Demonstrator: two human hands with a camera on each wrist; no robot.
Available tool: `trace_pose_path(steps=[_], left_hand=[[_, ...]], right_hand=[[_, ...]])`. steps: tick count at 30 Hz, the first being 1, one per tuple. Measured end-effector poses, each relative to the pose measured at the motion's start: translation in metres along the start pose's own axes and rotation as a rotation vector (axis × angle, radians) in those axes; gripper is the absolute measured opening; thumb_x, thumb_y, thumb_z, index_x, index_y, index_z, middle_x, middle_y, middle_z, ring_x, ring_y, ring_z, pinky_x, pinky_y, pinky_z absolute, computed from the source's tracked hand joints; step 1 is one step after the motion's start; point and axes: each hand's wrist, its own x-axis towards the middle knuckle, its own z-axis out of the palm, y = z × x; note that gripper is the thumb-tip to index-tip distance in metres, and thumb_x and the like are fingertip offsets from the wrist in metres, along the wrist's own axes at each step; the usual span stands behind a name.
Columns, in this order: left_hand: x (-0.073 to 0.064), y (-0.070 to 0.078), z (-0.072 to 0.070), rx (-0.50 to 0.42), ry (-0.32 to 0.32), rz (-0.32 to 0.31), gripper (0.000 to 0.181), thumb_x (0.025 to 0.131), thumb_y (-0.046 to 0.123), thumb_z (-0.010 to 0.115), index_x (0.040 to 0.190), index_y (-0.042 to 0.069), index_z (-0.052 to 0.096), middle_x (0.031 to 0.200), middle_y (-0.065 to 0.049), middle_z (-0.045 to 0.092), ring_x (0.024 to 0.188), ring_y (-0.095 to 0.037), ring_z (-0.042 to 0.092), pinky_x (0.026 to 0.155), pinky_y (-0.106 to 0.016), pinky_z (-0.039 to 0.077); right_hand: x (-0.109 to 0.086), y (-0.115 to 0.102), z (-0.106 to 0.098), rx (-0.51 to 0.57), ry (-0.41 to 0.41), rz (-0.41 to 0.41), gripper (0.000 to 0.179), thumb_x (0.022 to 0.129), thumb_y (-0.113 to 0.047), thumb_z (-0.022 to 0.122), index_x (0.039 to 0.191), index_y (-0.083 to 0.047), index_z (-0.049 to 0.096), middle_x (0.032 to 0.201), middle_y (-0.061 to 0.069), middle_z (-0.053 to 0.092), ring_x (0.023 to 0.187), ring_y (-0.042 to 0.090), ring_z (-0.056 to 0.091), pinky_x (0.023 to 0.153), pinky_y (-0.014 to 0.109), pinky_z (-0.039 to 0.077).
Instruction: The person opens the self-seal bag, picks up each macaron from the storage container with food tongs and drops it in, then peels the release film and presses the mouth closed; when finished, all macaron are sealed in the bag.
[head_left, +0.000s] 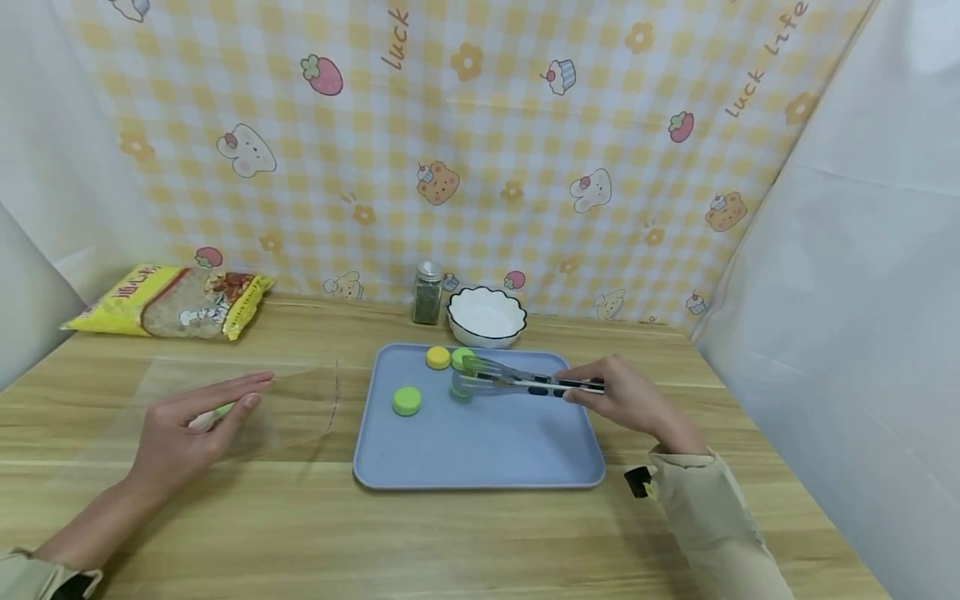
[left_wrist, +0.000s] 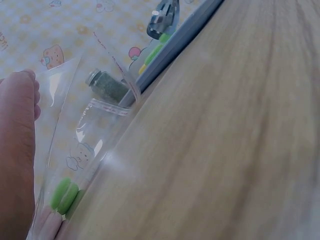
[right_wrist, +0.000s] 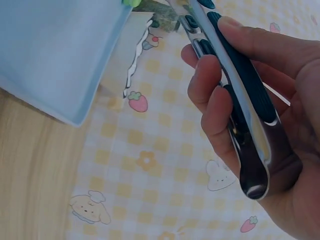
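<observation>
My left hand (head_left: 180, 429) pinches a clear plastic bag (head_left: 303, 408) above the table, left of a blue-grey tray (head_left: 510, 454). In the left wrist view, green (left_wrist: 62, 196) and pink macarons (left_wrist: 50, 226) lie inside the bag, whose mouth faces the tray. My right hand (head_left: 626, 398) grips metal serving tongs (head_left: 551, 385) with dark grip inlays, reaching leftward over the tray. The tongs' tips overlap a green macaron (head_left: 461, 387) and partly hide it. Another green macaron (head_left: 407, 401) lies to its left; a yellow one (head_left: 438, 357) and a green one (head_left: 462, 357) sit at the back edge.
Behind the tray stand a white scalloped bowl (head_left: 487, 317) and a glass spice jar (head_left: 428, 293). A yellow food packet (head_left: 176, 302) lies at the back left. A patterned cloth (head_left: 480, 150) hangs along the table's back edge, with white sheets at both sides.
</observation>
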Motion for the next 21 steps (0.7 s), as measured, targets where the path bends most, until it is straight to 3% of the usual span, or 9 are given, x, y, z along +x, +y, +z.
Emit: trace_pose_path(steps=[9, 13, 18, 21], left_hand=[[-0.003, -0.001, 0.000, -0.004, 0.007, 0.002, 0.015, 0.085, 0.002, 0.066, 0.094, -0.009, 0.070, 0.097, -0.021, 0.067, 0.098, -0.009, 0.063, 0.085, -0.013, 0.046], [-0.005, -0.003, 0.000, 0.000, 0.000, 0.006, 0.016, 0.085, 0.002, 0.067, 0.095, -0.009, 0.070, 0.098, -0.021, 0.067, 0.099, -0.010, 0.063, 0.085, -0.013, 0.046], [-0.005, -0.004, 0.000, -0.002, -0.003, 0.008, 0.016, 0.084, 0.003, 0.067, 0.095, -0.009, 0.070, 0.098, -0.021, 0.067, 0.099, -0.010, 0.063, 0.085, -0.013, 0.046], [-0.004, -0.004, 0.000, -0.009, 0.004, 0.019, 0.017, 0.084, 0.003, 0.067, 0.095, -0.010, 0.070, 0.098, -0.022, 0.067, 0.098, -0.011, 0.064, 0.085, -0.014, 0.046]], right_hand=[[0.006, -0.015, -0.002, -0.028, 0.084, -0.079, 0.028, 0.086, -0.020, 0.068, 0.113, -0.012, 0.069, 0.085, -0.003, 0.070, 0.035, -0.003, 0.019, 0.036, 0.021, 0.031], [0.017, -0.028, 0.003, -0.053, 0.064, -0.110, 0.028, 0.086, -0.020, 0.068, 0.114, -0.012, 0.069, 0.068, -0.009, 0.065, 0.036, -0.002, 0.020, 0.038, 0.020, 0.030], [0.034, -0.048, 0.012, -0.081, 0.003, -0.170, 0.028, 0.089, -0.021, 0.065, 0.116, -0.013, 0.068, 0.046, -0.012, 0.041, 0.037, 0.000, 0.025, 0.040, 0.019, 0.030], [0.046, -0.060, 0.019, -0.082, -0.015, -0.223, 0.027, 0.089, -0.020, 0.065, 0.114, -0.011, 0.068, 0.050, -0.012, 0.048, 0.038, 0.000, 0.030, 0.041, 0.018, 0.032]])
